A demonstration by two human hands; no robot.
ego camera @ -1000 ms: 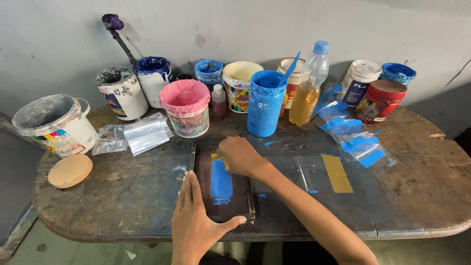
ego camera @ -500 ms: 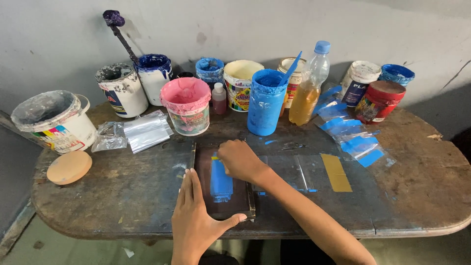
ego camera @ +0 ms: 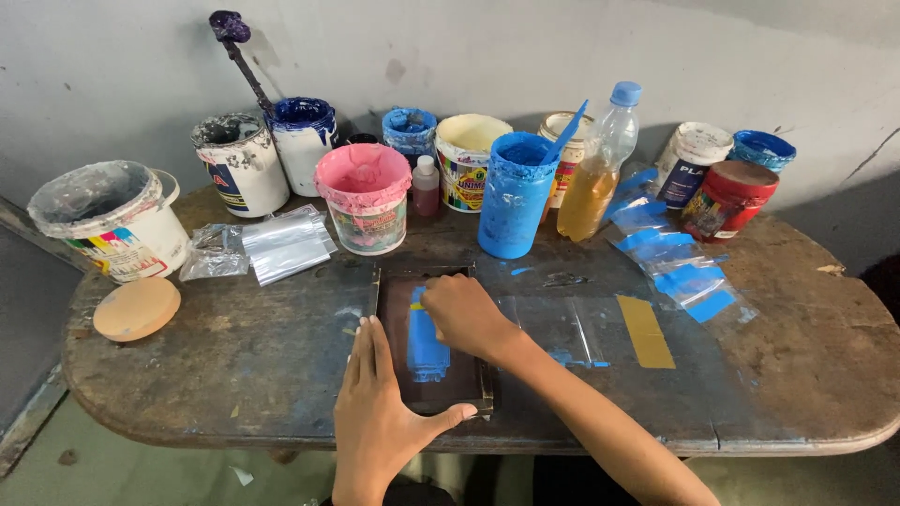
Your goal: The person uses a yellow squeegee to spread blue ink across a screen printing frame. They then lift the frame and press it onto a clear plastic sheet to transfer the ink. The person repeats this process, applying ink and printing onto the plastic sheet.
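Mid-print here: my left hand (ego camera: pixel 380 412) lies flat and open, pinning the small screen frame (ego camera: pixel 433 342) to the table (ego camera: pixel 234 365), while my right hand (ego camera: pixel 461 314) is closed over something on the blue-inked mesh, can't tell what. Next I reckon it's one steady pull toward me.

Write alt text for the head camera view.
A person's left hand lies flat along the edge of a small dark printing frame smeared with blue ink, while the right hand presses on it, on a worn wooden table lined with paint tubs.
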